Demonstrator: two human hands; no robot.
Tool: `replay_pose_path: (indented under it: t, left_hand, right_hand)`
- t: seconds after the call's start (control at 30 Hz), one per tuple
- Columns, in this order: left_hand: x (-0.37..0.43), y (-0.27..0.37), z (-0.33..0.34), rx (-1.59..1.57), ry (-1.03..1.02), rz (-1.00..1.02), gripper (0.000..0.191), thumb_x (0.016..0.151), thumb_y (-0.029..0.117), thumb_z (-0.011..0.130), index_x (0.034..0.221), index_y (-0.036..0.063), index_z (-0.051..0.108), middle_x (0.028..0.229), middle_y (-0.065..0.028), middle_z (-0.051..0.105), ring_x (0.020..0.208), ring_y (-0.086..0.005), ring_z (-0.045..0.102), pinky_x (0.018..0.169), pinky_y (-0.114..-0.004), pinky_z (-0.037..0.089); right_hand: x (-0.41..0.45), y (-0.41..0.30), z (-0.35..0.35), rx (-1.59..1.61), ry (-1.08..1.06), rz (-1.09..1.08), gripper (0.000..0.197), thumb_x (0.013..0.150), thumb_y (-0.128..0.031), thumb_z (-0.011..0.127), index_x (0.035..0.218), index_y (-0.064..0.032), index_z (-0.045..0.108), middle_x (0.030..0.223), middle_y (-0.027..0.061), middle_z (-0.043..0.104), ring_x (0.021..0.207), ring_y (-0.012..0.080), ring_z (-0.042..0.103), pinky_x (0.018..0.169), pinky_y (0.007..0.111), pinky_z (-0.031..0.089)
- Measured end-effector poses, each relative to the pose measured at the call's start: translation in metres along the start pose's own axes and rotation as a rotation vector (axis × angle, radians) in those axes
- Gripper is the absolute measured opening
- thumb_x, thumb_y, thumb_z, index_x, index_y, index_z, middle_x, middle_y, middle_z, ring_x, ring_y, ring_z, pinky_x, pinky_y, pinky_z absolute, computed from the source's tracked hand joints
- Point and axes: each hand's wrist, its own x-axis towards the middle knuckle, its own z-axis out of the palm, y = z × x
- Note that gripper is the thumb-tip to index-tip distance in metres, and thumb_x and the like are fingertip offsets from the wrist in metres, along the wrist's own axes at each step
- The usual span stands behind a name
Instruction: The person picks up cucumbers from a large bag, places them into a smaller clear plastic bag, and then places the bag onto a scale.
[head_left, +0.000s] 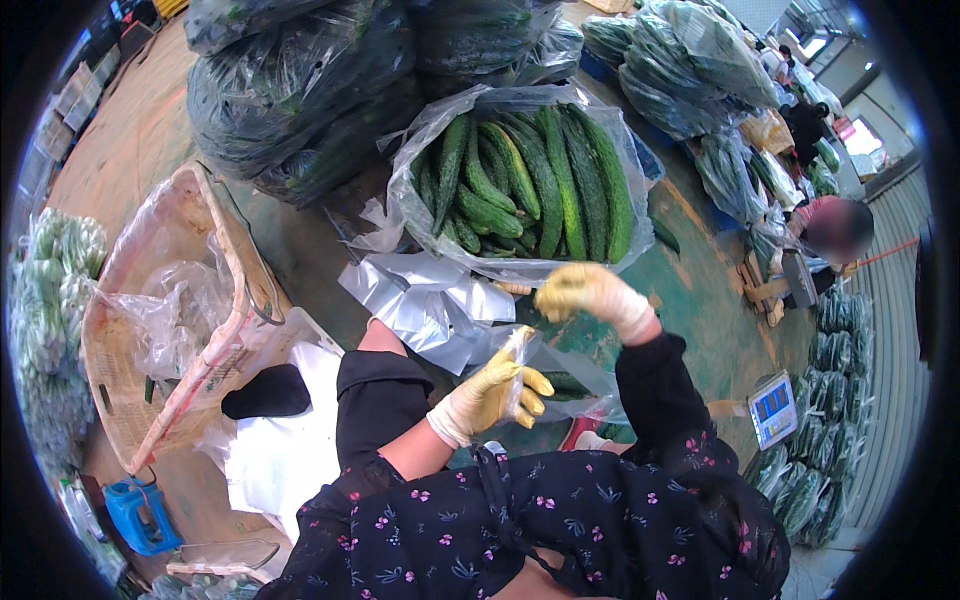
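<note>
My left hand (499, 386), in a yellow-coated glove, grips the rim of a clear plastic bag (592, 375) in front of my lap. Dark green cucumbers (566, 384) show inside that bag. My right hand (585, 296), gloved alike, is raised just past it with bent, blurred fingers; whether they hold anything is unclear. Beyond that hand, a large plastic-lined container (517, 259) is filled with long bumpy cucumbers (551, 180). Flat silvery plastic bags (435, 300) lie between the container and my left forearm.
Stuffed plastic sacks (300, 97) are piled behind the container. At left stands a worn basket (165, 315) holding crumpled film, with a blue jug (142, 517) nearby. A scale display (772, 412) and bagged vegetables (832, 405) are at right. Another person (814, 225) is farther right.
</note>
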Motion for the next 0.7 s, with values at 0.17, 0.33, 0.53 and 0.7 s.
replay_pose_path:
  t: [0.17,0.33,0.53,0.7]
  left_hand:
    - [0.002,-0.002,0.007,0.080,0.060,-0.101,0.080,0.093,0.035,0.060,0.152,0.0249,0.007,0.110,-0.0218,0.061,0.087,-0.0277,0.068,0.070,-0.041,0.059]
    - [-0.003,-0.001,0.000,0.075,0.068,-0.063,0.081,0.094,0.034,0.059,0.153,0.0256,0.005,0.114,-0.0233,0.059,0.092,-0.0274,0.067,0.073,-0.041,0.059]
    - [-0.007,0.005,0.005,0.081,0.041,-0.057,0.081,0.098,0.035,0.055,0.155,0.0262,-0.002,0.115,-0.0184,0.059,0.092,-0.0226,0.066,0.076,-0.038,0.056]
    - [-0.006,0.004,0.007,0.090,0.035,-0.072,0.080,0.097,0.036,0.055,0.155,0.0256,0.000,0.113,-0.0173,0.059,0.091,-0.0223,0.066,0.074,-0.037,0.056]
  right_hand:
    - [0.130,-0.009,-0.007,-0.347,0.441,-0.218,0.040,0.085,-0.023,0.065,0.117,-0.0001,0.064,0.105,0.0140,0.070,0.094,0.0205,0.067,0.087,0.030,0.050]
    - [0.228,-0.043,0.012,-0.706,0.584,0.072,0.070,0.076,-0.043,0.070,0.128,0.0002,0.054,0.120,0.0243,0.063,0.113,0.0380,0.060,0.098,0.041,0.046]
    - [0.266,-0.025,0.005,-0.502,0.702,0.082,0.061,0.072,-0.030,0.074,0.121,0.0016,0.057,0.114,0.0242,0.065,0.108,0.0381,0.063,0.094,0.040,0.049]
    - [0.226,-0.013,-0.057,-0.334,0.940,-0.202,0.046,0.076,-0.024,0.066,0.117,-0.0041,0.064,0.112,0.0219,0.067,0.105,0.0368,0.063,0.092,0.040,0.049]
